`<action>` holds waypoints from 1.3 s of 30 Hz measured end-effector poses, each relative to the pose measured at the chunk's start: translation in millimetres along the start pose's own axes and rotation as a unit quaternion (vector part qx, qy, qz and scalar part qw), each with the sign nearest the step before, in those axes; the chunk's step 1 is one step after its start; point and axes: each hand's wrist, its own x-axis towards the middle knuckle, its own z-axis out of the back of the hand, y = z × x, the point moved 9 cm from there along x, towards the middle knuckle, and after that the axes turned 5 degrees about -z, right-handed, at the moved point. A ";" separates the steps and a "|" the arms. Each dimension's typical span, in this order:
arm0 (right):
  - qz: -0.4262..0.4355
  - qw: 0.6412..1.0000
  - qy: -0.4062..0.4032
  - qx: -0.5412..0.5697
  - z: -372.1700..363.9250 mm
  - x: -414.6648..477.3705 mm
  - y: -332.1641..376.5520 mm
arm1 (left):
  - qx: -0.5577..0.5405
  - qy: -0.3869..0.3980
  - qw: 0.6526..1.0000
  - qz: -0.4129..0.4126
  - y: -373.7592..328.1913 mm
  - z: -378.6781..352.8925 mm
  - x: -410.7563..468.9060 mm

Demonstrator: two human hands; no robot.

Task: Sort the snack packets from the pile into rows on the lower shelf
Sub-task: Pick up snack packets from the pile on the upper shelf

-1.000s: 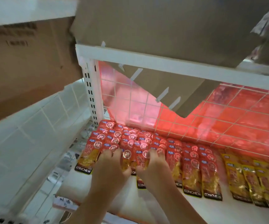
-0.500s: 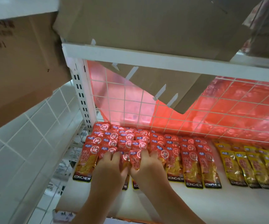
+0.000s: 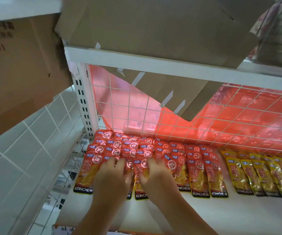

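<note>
Still pressing, as a second ago, with left hand point(image 3: 110, 182) and right hand point(image 3: 157, 182) side by side, fingers laid nearly flat, on the red snack packets point(image 3: 142, 167) on the lower shelf point(image 3: 221, 214), apparently squaring rows whose front edges jut slightly past neighbouring ones.

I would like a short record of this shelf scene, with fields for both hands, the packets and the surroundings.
left hand: fingers spread on the red packets
right hand: beside it, fingers on the same packets
red packets: overlapping rows, left part of the lower shelf
yellow packets: rows to their right
behind: white wire grid
above: cardboard box
</note>
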 end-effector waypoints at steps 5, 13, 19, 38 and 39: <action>-0.051 0.996 -0.043 -0.060 24.4 7.5 -38.6 | 0.027 0.028 0.995 -0.090 -40.9 -5.9 -8.8; -0.014 0.993 0.024 -0.114 12.4 7.8 -60.7 | 0.065 0.114 0.984 -0.121 -58.1 -27.6 -20.9; -0.014 0.993 0.068 -0.098 10.1 23.4 -65.0 | 0.069 0.105 0.982 -0.142 -59.2 -22.1 -17.2; 0.041 0.992 0.083 -0.081 -1.5 19.9 -62.4 | 0.053 0.098 0.982 -0.150 -52.7 -22.9 -18.7; 0.036 0.992 0.090 -0.083 -5.9 19.3 -65.2 | 0.052 0.100 0.982 -0.149 -52.5 -23.2 -18.7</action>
